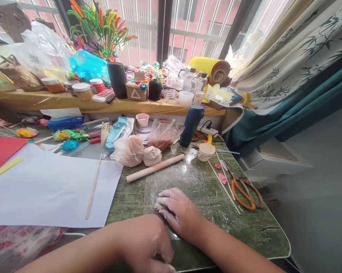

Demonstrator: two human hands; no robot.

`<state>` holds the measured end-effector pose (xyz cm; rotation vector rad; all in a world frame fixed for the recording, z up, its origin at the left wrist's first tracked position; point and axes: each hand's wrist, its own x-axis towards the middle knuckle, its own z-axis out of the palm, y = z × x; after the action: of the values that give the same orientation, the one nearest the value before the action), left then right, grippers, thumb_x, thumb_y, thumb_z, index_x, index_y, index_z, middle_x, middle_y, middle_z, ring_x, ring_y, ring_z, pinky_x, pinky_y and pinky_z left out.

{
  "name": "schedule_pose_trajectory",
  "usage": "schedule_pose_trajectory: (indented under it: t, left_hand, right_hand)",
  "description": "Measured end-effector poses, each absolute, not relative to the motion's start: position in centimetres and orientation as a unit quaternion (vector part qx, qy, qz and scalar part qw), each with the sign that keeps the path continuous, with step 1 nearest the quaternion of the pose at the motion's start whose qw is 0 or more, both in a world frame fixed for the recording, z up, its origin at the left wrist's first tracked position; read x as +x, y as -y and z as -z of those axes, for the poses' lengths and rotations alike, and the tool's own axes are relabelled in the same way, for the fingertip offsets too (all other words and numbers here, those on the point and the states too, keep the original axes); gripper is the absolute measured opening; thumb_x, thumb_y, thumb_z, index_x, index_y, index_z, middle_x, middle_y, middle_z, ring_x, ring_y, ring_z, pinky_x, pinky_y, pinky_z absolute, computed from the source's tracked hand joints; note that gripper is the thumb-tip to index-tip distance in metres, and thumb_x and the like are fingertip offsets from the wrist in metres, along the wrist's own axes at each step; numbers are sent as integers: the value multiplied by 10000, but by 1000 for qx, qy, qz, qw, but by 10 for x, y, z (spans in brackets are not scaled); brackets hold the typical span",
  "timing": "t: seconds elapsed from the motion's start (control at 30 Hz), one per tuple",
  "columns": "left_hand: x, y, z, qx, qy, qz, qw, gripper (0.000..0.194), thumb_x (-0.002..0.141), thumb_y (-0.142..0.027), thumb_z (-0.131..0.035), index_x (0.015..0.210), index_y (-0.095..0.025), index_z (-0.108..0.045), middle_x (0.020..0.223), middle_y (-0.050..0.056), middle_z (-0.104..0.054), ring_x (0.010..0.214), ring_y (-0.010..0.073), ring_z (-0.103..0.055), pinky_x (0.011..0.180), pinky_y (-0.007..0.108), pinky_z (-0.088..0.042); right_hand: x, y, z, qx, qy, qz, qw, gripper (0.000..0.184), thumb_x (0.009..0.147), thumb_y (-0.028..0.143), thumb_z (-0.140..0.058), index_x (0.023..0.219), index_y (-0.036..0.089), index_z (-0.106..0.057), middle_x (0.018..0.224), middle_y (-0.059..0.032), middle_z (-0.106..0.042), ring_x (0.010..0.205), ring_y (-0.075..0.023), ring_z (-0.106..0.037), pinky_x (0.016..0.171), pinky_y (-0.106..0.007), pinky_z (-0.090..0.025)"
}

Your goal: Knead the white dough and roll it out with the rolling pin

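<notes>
A dough piece (pixel 158 207), pale and soft-edged, lies on the transparent sheet (pixel 185 178) at the near middle of the table (pixel 128 206). The right hand (pixel 178 212) is bent over it, fingers curled around the piece and whitened with residue. The left hand (pixel 150 240) stands just beside, nearer the viewer, its fingers half curled; whether it holds anything cannot be told. The sheet is glossy and flecked with crumbs; the tabletop is green with a wood-grain pattern.

Beyond the sheet lie one smooth wooden rolling pin (pixel 155 168), set aslant, one rounded dough lump (pixel 152 156) and, touching it, a crumpled translucent bag (pixel 128 151). Two paper cups are present — a white cup (pixel 206 152) with red script too blurred to read, and a pink-toned cup (pixel 142 120) farther back. A dark blue cylinder (pixel 190 127) stands between them.

To the right: two slender wooden sticks (pixel 223 185), two pink scraps (pixel 222 178) and one pair of orange-handled scissors (pixel 245 195). To the left, a third stick (pixel 93 187) rests on white paper (pixel 51 185); the upright tag (pixel 104 133) behind carries sideways capitals, not clearly legible. On the sill — a woven box (pixel 136 91) marked with one white triangle, flanked by two black vessels (pixel 117 80).
</notes>
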<state>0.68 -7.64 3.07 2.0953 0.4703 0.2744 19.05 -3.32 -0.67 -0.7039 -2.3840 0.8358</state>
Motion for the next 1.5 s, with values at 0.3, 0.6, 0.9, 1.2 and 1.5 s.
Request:
schedule_pose_trajectory:
  t: [0.3,0.6,0.9,1.2,1.5]
  left_hand:
    - [9,72,5,805,-124,-157,559,404,650,-55,-615,527,-229,-272,467,-72,-267,425,121,-245,425,313,-240]
    - [9,70,-1,783,-144,-165,582,409,730,-108,-662,543,-216,-315,491,-80,-296,449,107,-291,458,267,-269]
    - [13,76,3,806,-222,-146,528,401,751,-239,-667,532,-219,-332,470,-72,-271,435,123,-234,456,292,-238]
    - [13,76,3,816,-231,-132,514,383,745,-244,-661,548,-219,-334,485,-66,-278,445,128,-234,469,299,-248]
    - [15,72,1,808,-234,-138,523,375,749,-205,-657,562,-216,-332,490,-67,-283,455,121,-238,481,288,-245]
  right_hand:
    - [161,14,21,-124,927,-280,215,187,1047,218,-511,1022,208,-696,1086,-71,-746,1048,-194,-648,976,-356,-507]
    - [149,-24,28,-246,909,-220,255,144,1005,229,-602,1084,202,-719,1132,-89,-725,1035,-232,-626,945,-383,-533]
    - [148,-20,23,-262,912,-200,244,121,990,162,-581,1018,190,-696,1063,-103,-707,1011,-250,-616,923,-404,-546]
    - [197,-32,21,-272,902,-208,264,112,999,192,-593,1044,217,-692,1060,-86,-718,1027,-232,-636,959,-406,-529]
    - [198,2,12,-261,893,-270,246,131,1004,196,-572,1047,218,-694,1059,-72,-729,1014,-219,-643,933,-379,-540]
